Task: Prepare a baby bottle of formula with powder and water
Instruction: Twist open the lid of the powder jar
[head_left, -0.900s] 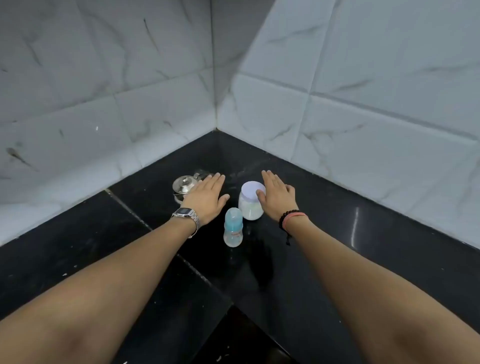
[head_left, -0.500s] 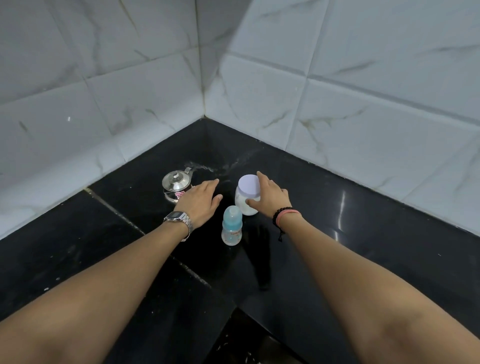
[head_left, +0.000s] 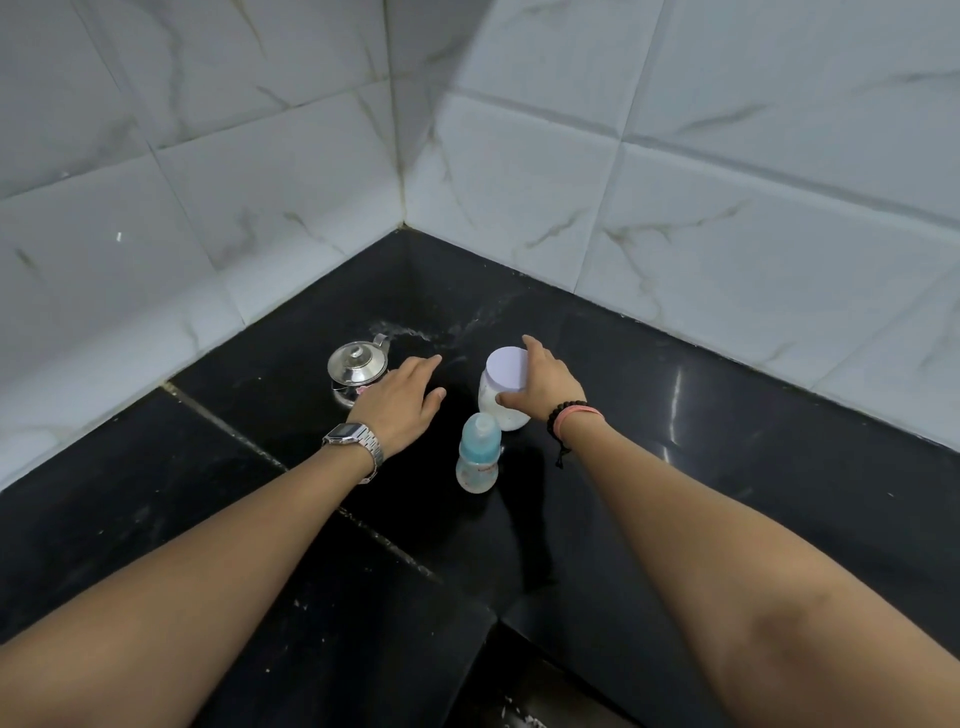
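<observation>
Right hand (head_left: 548, 382) has closed around powder jar (head_left: 501, 389); left hand (head_left: 402, 402) flat, open.

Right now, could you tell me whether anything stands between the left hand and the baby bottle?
Nothing visible does. The left hand hovers open beside the steel kettle, and only bare black counter lies between it and the capped baby bottle. The right hand is at the powder jar.

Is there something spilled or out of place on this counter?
Yes. A whitish smear or dusting lies on the black counter behind the kettle and the powder jar, toward the corner. It could be powder or dried water. The baby bottle stands upright, capped.
</observation>
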